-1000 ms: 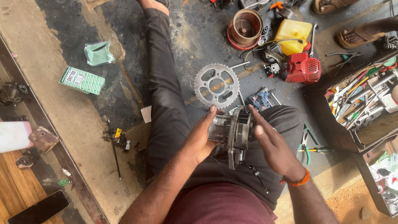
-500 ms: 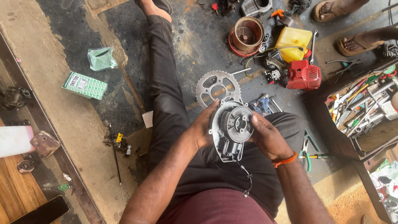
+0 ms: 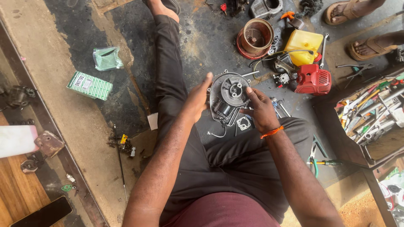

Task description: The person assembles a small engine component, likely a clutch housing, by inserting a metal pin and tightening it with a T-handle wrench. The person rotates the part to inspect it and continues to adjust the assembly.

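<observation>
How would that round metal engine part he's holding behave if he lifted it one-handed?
The engine part looks like stiff cast metal, probably heavy for its size. Both hands, left and right, grip its rim. Its loose wire would likely dangle and snag.

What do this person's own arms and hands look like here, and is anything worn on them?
Both forearms are bare, with no sleeves reaching them and no gloves. The left hand wears nothing visible: no ring, watch or band. The right hand has a thin orange cord bracelet around its wrist. The fingers of both hands are uncovered.
</observation>
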